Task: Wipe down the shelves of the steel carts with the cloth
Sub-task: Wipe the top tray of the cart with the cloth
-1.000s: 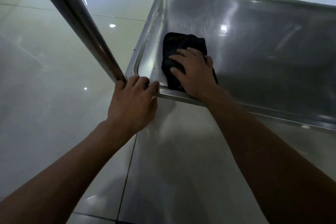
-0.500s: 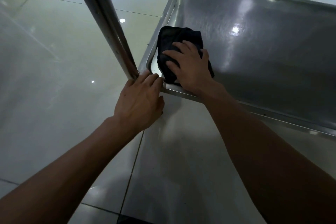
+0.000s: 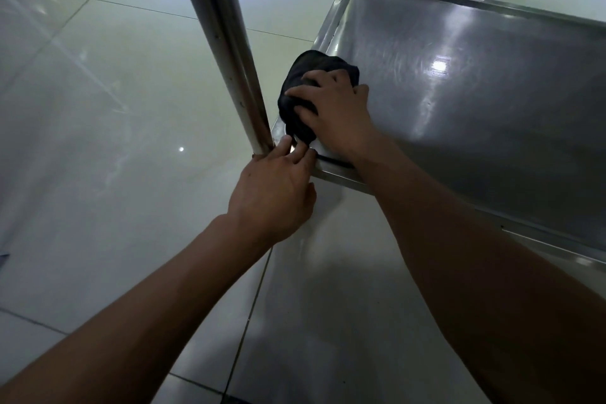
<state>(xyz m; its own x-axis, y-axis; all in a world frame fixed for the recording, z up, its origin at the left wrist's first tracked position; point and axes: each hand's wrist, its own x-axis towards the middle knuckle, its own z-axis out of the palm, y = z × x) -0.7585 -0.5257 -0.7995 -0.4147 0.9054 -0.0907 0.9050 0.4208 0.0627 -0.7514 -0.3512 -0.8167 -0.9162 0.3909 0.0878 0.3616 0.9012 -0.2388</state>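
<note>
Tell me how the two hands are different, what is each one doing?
The right hand lies on the black cloth inside the shelf, pressing it down; the left hand has no cloth and rests its fingertips on the shelf's near rim beside the upright post. The right hand reaches farther in; the left hand stays at the corner. Both are bare, and both show their backs to the camera.

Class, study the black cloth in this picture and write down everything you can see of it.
The cloth is black, soft-looking fabric, bunched into a rumpled wad rather than spread flat. It lies on the steel shelf in the near left corner, close to the upright post. The right hand presses on it from above, fingers spread over it. The left hand rests on the shelf rim just beside it.
</note>
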